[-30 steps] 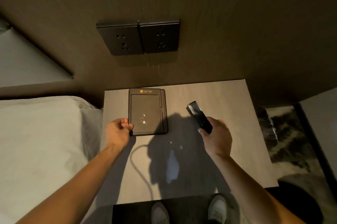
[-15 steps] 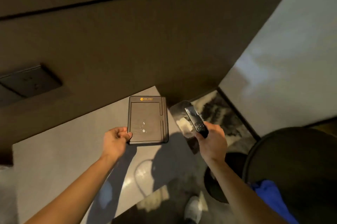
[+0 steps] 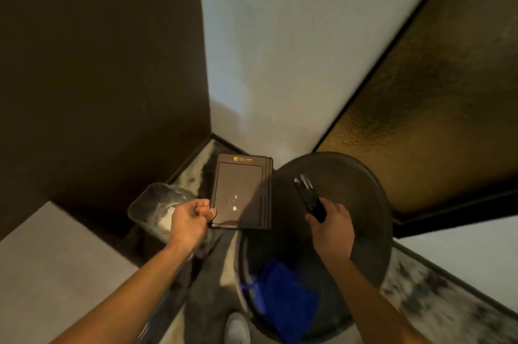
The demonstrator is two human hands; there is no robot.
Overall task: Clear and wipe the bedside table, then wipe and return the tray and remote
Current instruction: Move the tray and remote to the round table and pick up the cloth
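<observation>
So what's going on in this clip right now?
A person has both items off the bedside table, which sits at lower left. The left hand grips the dark tray by its near corner, holding it in the air. The right hand holds the black remote over a round dark table, where a blue cloth lies at the near edge. A bin with a clear liner stands on the floor beside the tray. No wiping is under way.
</observation>
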